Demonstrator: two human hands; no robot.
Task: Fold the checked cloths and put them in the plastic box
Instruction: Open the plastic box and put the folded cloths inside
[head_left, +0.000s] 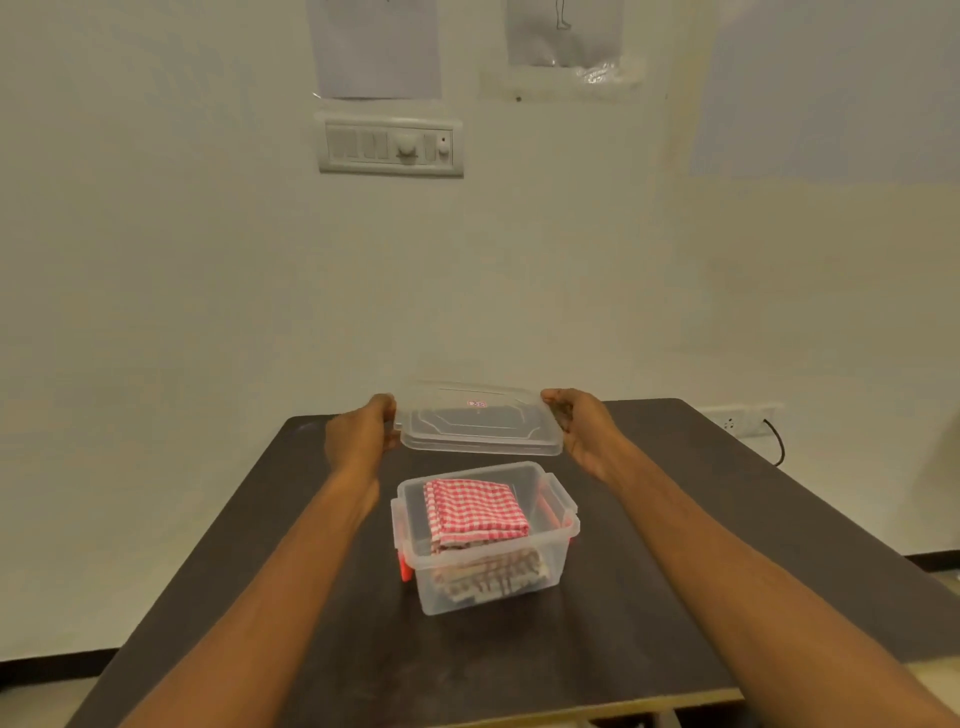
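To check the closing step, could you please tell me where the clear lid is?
In the head view, the clear lid is mid-frame, held by the left hand and right hand at its ends, above and beyond the open plastic box.

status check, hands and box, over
Left hand and right hand grip the lid, held beyond the plastic box. Checked cloths folded inside, box open. Nothing blocking.

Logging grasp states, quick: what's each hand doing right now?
Left hand: grips the clear lid at its left end.
Right hand: grips the lid's right end.
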